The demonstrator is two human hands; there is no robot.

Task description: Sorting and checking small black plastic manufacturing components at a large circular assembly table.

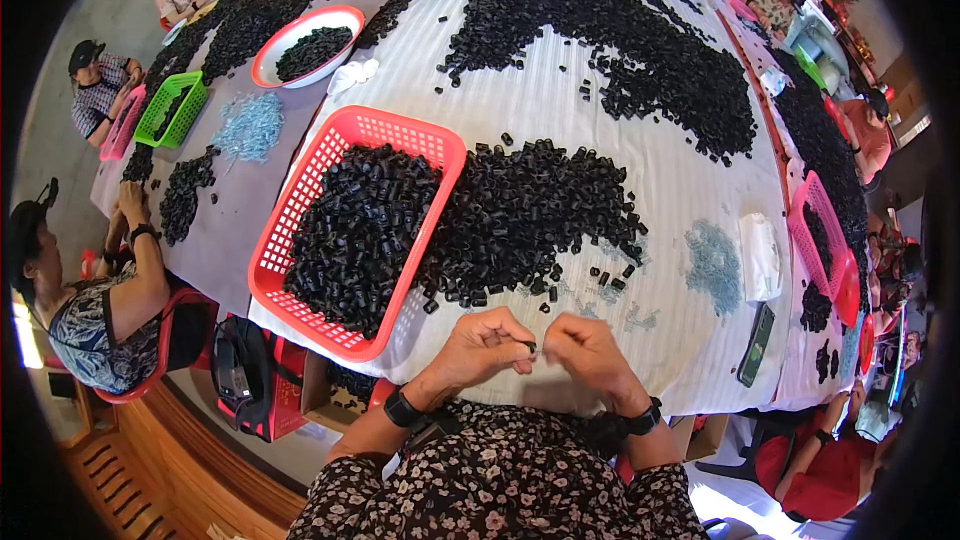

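Close together at the table's near edge, both my hands are at work. My left hand [480, 348] pinches a small black plastic piece [530, 347] between thumb and fingertips. Just beside it, my right hand [590, 352] has its fingers curled and pressed together; whatever they hold is too small to make out. Beyond my hands spreads a pile of short black tube-like pieces [530, 210]. To its left stands a red plastic basket [262, 275] filled with similar black pieces. Small clear bits [640, 316] lie scattered near my right hand.
Right of the pile lie a heap of clear bits [713, 265], a white packet [762, 258] and a dark green phone [756, 345]. A larger black heap [680, 90] covers the far table. A white bowl [268, 65] stands far left. Several people sit along both sides.
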